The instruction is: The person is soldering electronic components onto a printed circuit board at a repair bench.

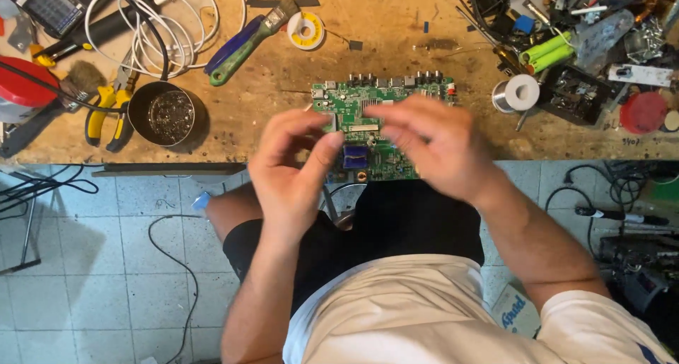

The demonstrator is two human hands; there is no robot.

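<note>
A green circuit board (385, 95) lies at the near edge of the wooden workbench (283, 81), with a blue part (355, 157) near its front. My left hand (293, 169) hovers above the board's left side, thumb and fingertips drawn together near a small grey piece on the board. My right hand (431, 148) hovers over the board's right half, its fingers pointing left toward the other hand. Motion blurs both hands, so I cannot tell whether either grips anything. They hide the middle of the board.
On the bench are a green-handled brush (247, 42), a round metal tin (170, 115), yellow pliers (106, 113), coiled white cable (170, 32), two solder reels (516, 93), green cylinders (548, 49) and a heap of tools at the far right. Cables trail over the tiled floor (106, 265).
</note>
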